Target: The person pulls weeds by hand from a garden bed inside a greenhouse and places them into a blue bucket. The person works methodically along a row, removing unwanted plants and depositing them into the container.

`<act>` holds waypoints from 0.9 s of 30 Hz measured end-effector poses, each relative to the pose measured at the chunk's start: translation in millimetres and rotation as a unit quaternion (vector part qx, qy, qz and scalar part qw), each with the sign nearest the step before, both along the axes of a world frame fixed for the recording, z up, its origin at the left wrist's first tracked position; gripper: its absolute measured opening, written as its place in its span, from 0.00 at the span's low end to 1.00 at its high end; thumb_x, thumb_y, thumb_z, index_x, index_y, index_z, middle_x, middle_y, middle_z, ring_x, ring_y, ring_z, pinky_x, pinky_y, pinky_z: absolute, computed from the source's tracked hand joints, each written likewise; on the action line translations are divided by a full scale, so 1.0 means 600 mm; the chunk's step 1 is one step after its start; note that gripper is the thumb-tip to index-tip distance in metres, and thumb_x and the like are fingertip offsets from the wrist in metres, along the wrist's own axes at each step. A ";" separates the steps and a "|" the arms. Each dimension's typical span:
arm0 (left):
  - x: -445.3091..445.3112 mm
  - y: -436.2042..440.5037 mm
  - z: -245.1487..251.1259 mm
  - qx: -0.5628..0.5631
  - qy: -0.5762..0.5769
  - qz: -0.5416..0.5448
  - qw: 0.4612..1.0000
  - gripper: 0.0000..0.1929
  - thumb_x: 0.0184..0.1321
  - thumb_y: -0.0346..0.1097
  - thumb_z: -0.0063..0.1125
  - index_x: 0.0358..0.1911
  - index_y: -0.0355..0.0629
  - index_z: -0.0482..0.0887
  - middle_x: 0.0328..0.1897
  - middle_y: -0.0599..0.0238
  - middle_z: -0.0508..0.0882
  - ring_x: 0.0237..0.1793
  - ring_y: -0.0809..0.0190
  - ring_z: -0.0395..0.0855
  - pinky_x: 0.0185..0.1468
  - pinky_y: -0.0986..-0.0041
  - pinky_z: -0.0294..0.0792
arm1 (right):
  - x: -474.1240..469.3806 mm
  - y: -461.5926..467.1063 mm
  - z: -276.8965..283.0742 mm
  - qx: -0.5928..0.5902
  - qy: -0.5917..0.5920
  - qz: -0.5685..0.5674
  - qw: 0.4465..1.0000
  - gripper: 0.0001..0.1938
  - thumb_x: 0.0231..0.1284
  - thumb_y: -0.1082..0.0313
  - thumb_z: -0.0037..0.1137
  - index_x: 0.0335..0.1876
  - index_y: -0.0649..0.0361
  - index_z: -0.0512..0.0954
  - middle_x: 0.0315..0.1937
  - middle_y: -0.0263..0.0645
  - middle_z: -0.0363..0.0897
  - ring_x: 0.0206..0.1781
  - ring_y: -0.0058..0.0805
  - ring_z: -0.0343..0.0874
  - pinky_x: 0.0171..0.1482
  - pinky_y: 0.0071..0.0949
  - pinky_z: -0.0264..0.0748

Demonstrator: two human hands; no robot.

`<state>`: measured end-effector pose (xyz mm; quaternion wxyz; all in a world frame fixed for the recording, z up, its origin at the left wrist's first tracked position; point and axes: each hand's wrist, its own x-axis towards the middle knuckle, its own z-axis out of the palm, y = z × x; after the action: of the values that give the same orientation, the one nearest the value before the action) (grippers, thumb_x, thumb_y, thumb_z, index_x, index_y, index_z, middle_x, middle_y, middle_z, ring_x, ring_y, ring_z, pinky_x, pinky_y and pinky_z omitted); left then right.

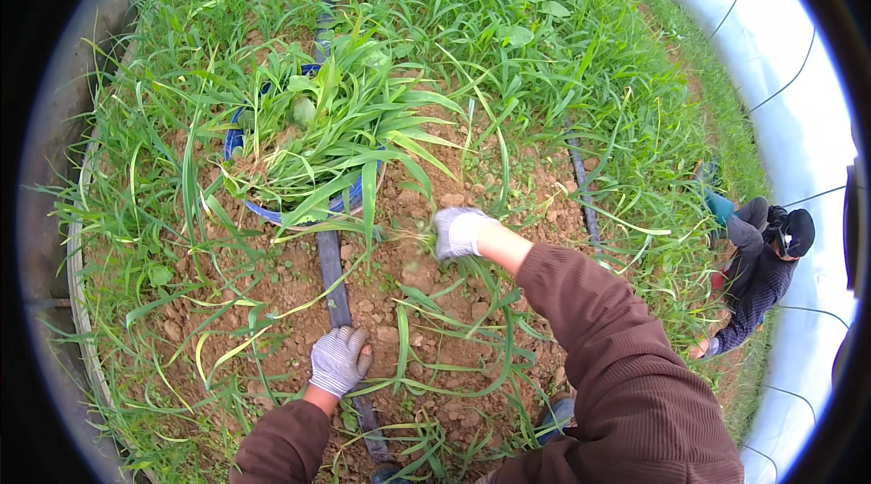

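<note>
My right hand [463, 232], in a pale knit glove, is shut on a small tuft of green weeds [423, 237] with its roots pointing left. Low at the centre left, my gloved left hand [340, 358] rests at the black drip hose [332, 273]; its fingers are curled, and whether they grip anything cannot be told. Up and to the left of my right hand stands a blue-rimmed bucket [233, 144], heaped with pulled grass and weeds [320, 137]. Long-leaved green plants [507, 348] stand and lean over the brown, crumbly soil around both hands.
A second drip hose [578, 174] runs to the right. Dense grass [517, 48] grows beyond the bucket. At the far right a person [755, 273] in dark clothes and a cap crouches near the plastic sheeting [789, 69]. A pale edging [81, 321] borders the bed at left.
</note>
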<state>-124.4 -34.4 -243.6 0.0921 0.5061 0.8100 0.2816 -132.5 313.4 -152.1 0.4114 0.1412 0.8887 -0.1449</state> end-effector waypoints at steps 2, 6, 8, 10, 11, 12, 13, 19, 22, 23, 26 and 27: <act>0.000 0.001 0.003 0.005 -0.003 -0.001 1.000 0.11 0.54 0.39 0.60 0.39 0.46 0.82 0.29 0.58 0.78 0.29 0.49 0.80 0.33 0.57 0.74 | 0.022 0.013 0.016 -0.024 0.025 -0.014 0.999 0.23 0.51 0.51 0.63 0.46 0.64 0.84 0.45 0.54 0.85 0.48 0.46 0.85 0.54 0.41 0.79; 0.000 0.004 0.015 -0.007 0.008 -0.006 1.000 0.11 0.54 0.40 0.60 0.40 0.47 0.82 0.31 0.59 0.78 0.30 0.50 0.80 0.33 0.58 0.74 | 0.014 0.046 -0.002 0.237 0.149 0.145 0.949 0.18 0.57 0.57 0.57 0.47 0.60 0.85 0.46 0.48 0.85 0.50 0.41 0.83 0.55 0.39 0.75; -0.001 0.003 0.016 -0.032 0.014 -0.002 0.999 0.11 0.54 0.40 0.61 0.40 0.48 0.81 0.32 0.60 0.78 0.31 0.51 0.80 0.33 0.58 0.74 | 0.000 0.083 -0.032 0.218 0.266 0.040 0.938 0.13 0.57 0.65 0.54 0.43 0.63 0.84 0.47 0.53 0.83 0.47 0.46 0.83 0.51 0.43 0.78; 0.001 -0.003 0.013 -0.003 0.030 0.013 0.999 0.14 0.52 0.39 0.64 0.42 0.50 0.80 0.34 0.63 0.78 0.33 0.53 0.81 0.33 0.59 0.74 | -0.011 0.124 -0.072 0.215 0.270 -0.059 0.937 0.10 0.56 0.69 0.53 0.38 0.62 0.84 0.40 0.56 0.84 0.45 0.52 0.85 0.47 0.47 0.81; 0.002 -0.008 0.011 0.018 0.014 0.015 1.000 0.13 0.52 0.38 0.64 0.42 0.50 0.80 0.35 0.64 0.79 0.34 0.53 0.82 0.34 0.59 0.74 | -0.021 0.146 -0.094 0.194 0.241 -0.090 0.947 0.11 0.58 0.67 0.52 0.38 0.63 0.84 0.39 0.57 0.84 0.45 0.55 0.85 0.47 0.48 0.81; 0.003 -0.014 0.008 -0.025 -0.018 0.009 0.999 0.14 0.51 0.39 0.66 0.42 0.48 0.80 0.39 0.61 0.81 0.37 0.51 0.83 0.37 0.59 0.76 | -0.030 0.166 -0.116 0.191 0.203 -0.089 0.956 0.13 0.60 0.63 0.53 0.41 0.62 0.85 0.44 0.57 0.84 0.46 0.56 0.84 0.48 0.48 0.81; 0.003 -0.017 0.005 -0.004 -0.016 0.015 1.000 0.13 0.53 0.39 0.64 0.41 0.48 0.80 0.39 0.62 0.81 0.38 0.52 0.83 0.37 0.59 0.76 | -0.045 0.184 -0.138 0.202 0.167 -0.056 0.963 0.14 0.60 0.61 0.54 0.43 0.62 0.85 0.45 0.57 0.84 0.48 0.56 0.84 0.49 0.48 0.81; -0.002 -0.020 -0.006 -0.004 -0.014 -0.001 1.000 0.12 0.60 0.41 0.57 0.44 0.47 0.80 0.37 0.61 0.78 0.36 0.52 0.82 0.36 0.59 0.77 | -0.039 0.254 -0.212 0.269 0.168 -0.131 0.939 0.13 0.59 0.67 0.59 0.47 0.62 0.82 0.49 0.56 0.83 0.55 0.55 0.81 0.55 0.48 0.78; -0.001 -0.023 -0.004 -0.008 -0.032 -0.004 0.999 0.12 0.60 0.41 0.56 0.44 0.46 0.79 0.38 0.58 0.78 0.36 0.50 0.82 0.37 0.57 0.78 | -0.028 0.222 -0.204 0.208 0.259 0.006 0.943 0.12 0.56 0.69 0.62 0.45 0.65 0.81 0.44 0.54 0.85 0.49 0.54 0.83 0.50 0.44 0.80; 0.001 -0.024 -0.005 -0.006 -0.028 -0.004 1.000 0.12 0.61 0.41 0.56 0.44 0.46 0.79 0.37 0.58 0.79 0.36 0.50 0.82 0.37 0.57 0.78 | -0.009 0.204 -0.186 0.157 0.302 -0.095 0.936 0.12 0.56 0.69 0.63 0.44 0.66 0.81 0.42 0.53 0.85 0.46 0.51 0.84 0.49 0.42 0.80; 0.001 -0.030 -0.009 0.024 -0.016 0.000 1.000 0.12 0.61 0.41 0.56 0.44 0.46 0.79 0.37 0.57 0.78 0.36 0.49 0.82 0.38 0.56 0.78 | 0.046 0.127 -0.103 -0.155 0.239 -0.269 0.920 0.22 0.57 0.62 0.68 0.52 0.68 0.79 0.40 0.41 0.85 0.42 0.36 0.83 0.46 0.38 0.79; 0.002 -0.031 -0.010 0.040 -0.016 -0.001 0.999 0.12 0.61 0.41 0.56 0.44 0.46 0.79 0.37 0.57 0.78 0.36 0.49 0.82 0.37 0.55 0.78 | 0.077 0.099 -0.065 -0.232 0.289 -0.233 0.899 0.24 0.58 0.59 0.68 0.55 0.69 0.77 0.39 0.37 0.84 0.40 0.30 0.81 0.44 0.36 0.79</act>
<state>-123.4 -52.8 -249.4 0.0848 0.5053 0.7964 0.3214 -86.4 372.9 -191.2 0.1117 0.1967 0.8512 -0.4736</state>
